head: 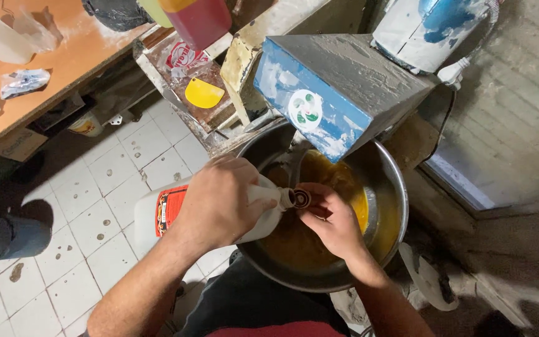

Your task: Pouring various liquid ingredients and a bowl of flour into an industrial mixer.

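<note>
Both forearms reach out from the bottom of the frame. Fingers of the left hand point(219, 203) wrap the body of a white plastic jug point(163, 215), tipped sideways with its neck over the rim of the steel mixing bowl point(394, 187). Those of the right hand point(332, 224) pinch a small dark cap point(301, 198) at the spout. Orange-yellow batter fills the bowl under the blue mixer head point(338, 93). Risks — the cap could slip into the batter, or the tilted jug could spill onto the white floor tiles point(95, 206); its contents are hidden.
</note>
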